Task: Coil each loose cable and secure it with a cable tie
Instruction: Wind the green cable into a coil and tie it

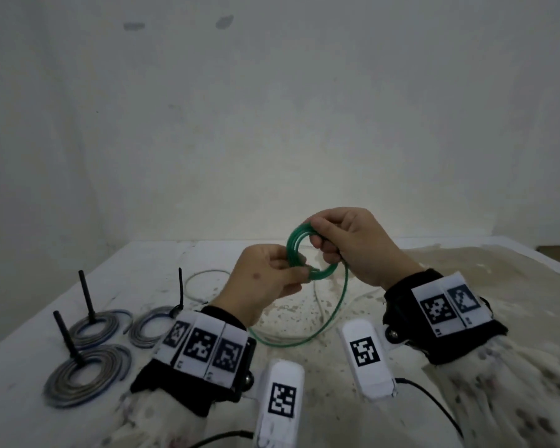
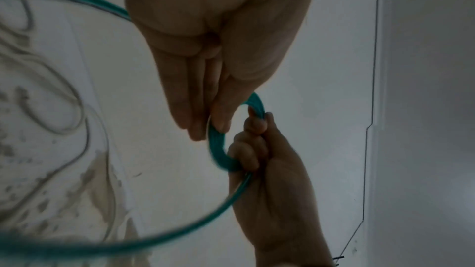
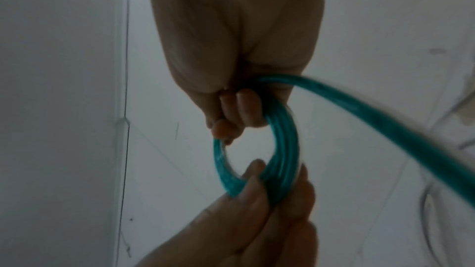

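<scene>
We see a white, stained surface (image 1: 385, 318) under a pale wall (image 1: 272, 108), and above it we hold both hands raised at the middle of the head view. Our right hand (image 1: 359, 244) sits at about 1 o'clock from our left hand (image 1: 262, 279), the two nearly touching across a small green coil (image 1: 296, 253). The right fingers (image 3: 244, 109) are curled round the coil's top turns, closed tight on them, with the loose green tail (image 1: 333, 315) running out under the palm and drooping in a wide loop toward 6 o'clock, down to the surface between our wrists. The left fingers (image 2: 185, 98) lie nearly straight and pressed together against the thumb, pinching the coil's lower edge flat between them. Three grey coils (image 1: 91, 328) lie on the surface at 9 o'clock from the hands, each bound by a black tie (image 1: 86, 292) whose tail stands upright. A loose white cable (image 1: 204, 276) curves on the surface just behind the left hand, passing under the green tail.
</scene>
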